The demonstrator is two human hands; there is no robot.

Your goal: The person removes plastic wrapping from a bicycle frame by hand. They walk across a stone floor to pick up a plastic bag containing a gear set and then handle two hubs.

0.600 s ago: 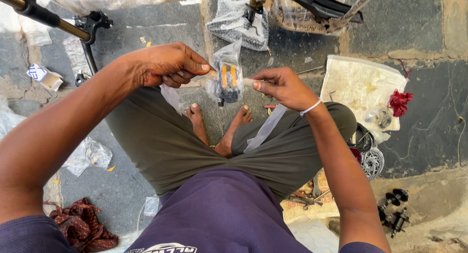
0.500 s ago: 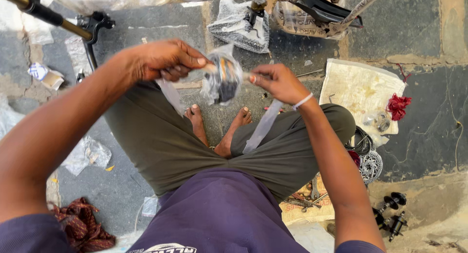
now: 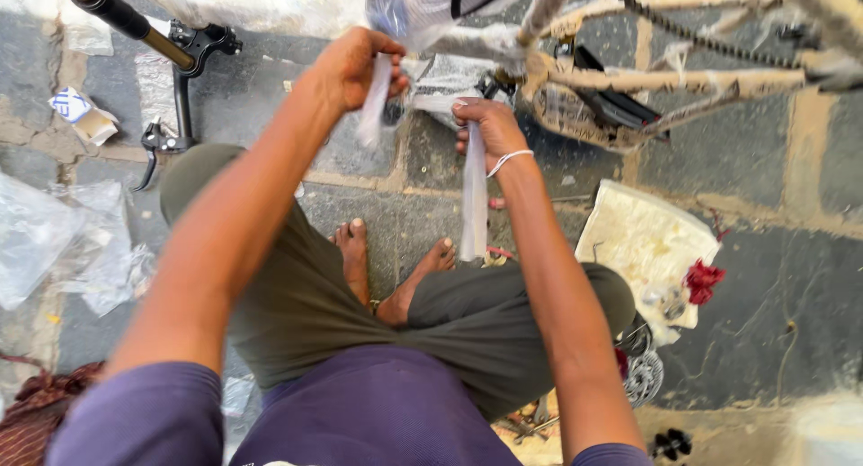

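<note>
Both hands are raised toward the top centre of the frame, a little apart from each other. The left hand (image 3: 355,66) is closed around a strip of pale translucent plastic wrap (image 3: 373,106) that hangs down from its fingers. The right hand (image 3: 490,129), with a thin white band on its wrist, is clamped on a second long strip of the same pale plastic (image 3: 474,201), which trails straight down toward the bare feet (image 3: 395,268). Just above the hands sits a bicycle frame wrapped in cloudy plastic (image 3: 629,75), its dark chain (image 3: 683,30) running toward the upper right. A black and gold fork tube (image 3: 135,26) crosses the upper left corner. On the grey stone floor (image 3: 773,286), crumpled clear bags (image 3: 63,246) lie at the left edge, and a cream sheet with a red scrap (image 3: 647,241) lies at centre right.
</note>
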